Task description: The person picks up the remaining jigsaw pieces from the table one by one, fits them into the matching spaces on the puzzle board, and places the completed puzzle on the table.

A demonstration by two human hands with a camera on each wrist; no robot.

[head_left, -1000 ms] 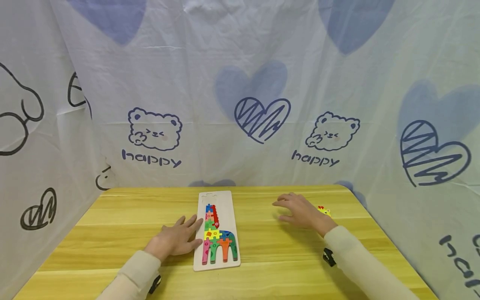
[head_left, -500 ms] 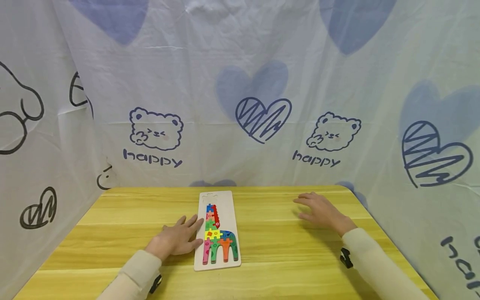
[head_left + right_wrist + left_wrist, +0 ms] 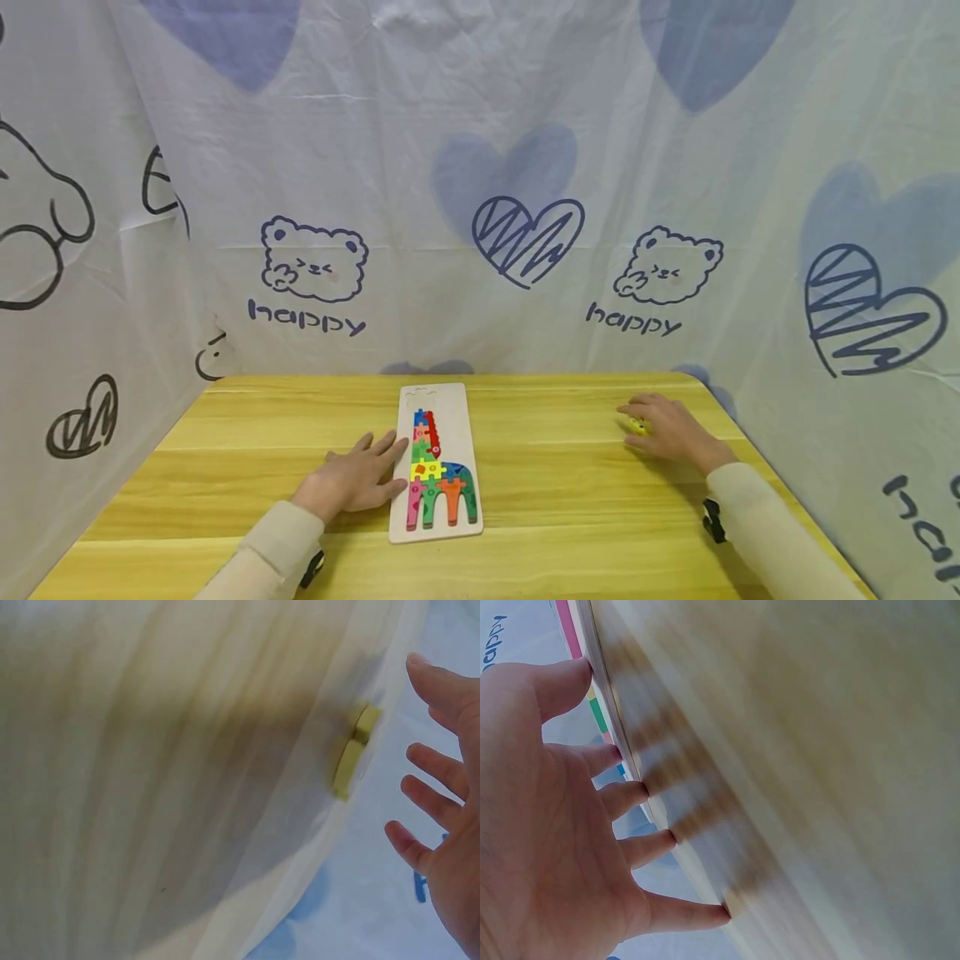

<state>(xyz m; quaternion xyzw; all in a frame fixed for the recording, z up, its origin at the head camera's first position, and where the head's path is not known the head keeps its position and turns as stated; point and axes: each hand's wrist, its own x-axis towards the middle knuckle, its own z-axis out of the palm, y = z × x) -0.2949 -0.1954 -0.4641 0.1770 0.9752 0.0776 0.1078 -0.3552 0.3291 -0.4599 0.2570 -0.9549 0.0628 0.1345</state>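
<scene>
A pale wooden puzzle board (image 3: 463, 442) lies left of centre on the table, filled with a many-coloured giraffe puzzle (image 3: 427, 471). At its top is a bare recess shaped like the head. My left hand (image 3: 352, 477) spreads its fingers, with fingertips and thumb touching the board's left edge; the left wrist view shows straight fingertips (image 3: 660, 844) on the tabletop and board side. On the right, a yellow giraffe-head piece (image 3: 639, 426) lies on the table, partly covered by my right hand (image 3: 671, 429). In the right wrist view this yellow piece (image 3: 351, 756) sits apart from the extended fingers.
The yellow wood-grain table (image 3: 555, 500) stretches between the two hands. A white curtain (image 3: 420, 167) printed with hearts and bears hangs behind the table and along both sides.
My right hand has moved to the right, away from the board, and now hovers over the yellow piece. The left hand and the board have stayed in place.
</scene>
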